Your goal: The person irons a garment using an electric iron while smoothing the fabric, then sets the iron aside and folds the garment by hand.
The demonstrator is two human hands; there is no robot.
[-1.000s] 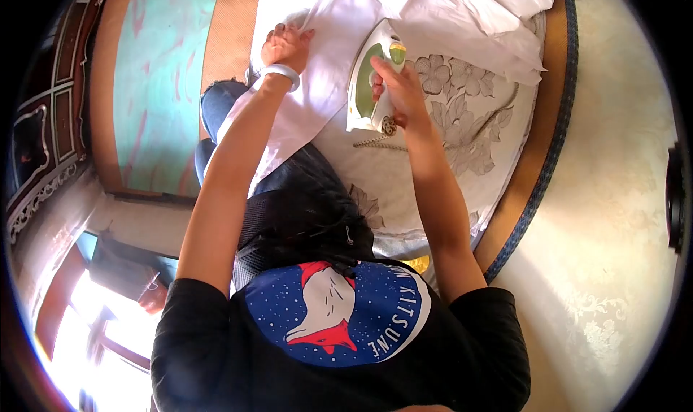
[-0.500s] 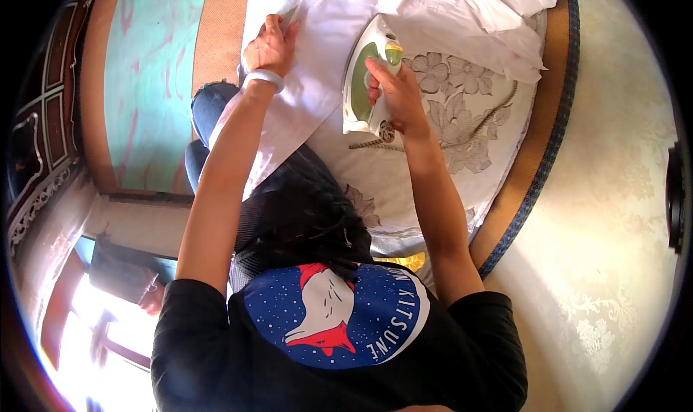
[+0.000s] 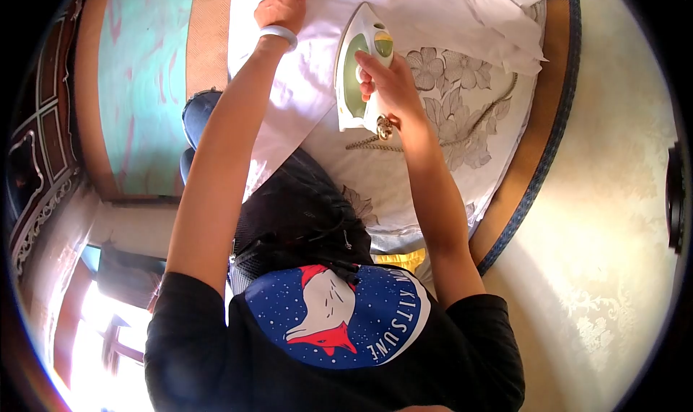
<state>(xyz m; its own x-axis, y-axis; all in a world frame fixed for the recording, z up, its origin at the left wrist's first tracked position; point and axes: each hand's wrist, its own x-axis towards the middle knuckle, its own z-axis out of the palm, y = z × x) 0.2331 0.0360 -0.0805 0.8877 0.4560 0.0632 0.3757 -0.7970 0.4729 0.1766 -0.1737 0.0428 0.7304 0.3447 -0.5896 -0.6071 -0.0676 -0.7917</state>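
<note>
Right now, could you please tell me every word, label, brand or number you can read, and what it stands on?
"KITSUNE": on the round print of the black T-shirt; the lettering just before it is unclear.
Iron: no readable text.

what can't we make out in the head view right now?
All in the head view:
- Iron's soleplate: hidden beneath its body.
- Iron's handle: mostly covered by the right hand.
- Stretch of cord: behind the right forearm.
- White cloth's far end: cut off by the top edge.
</note>
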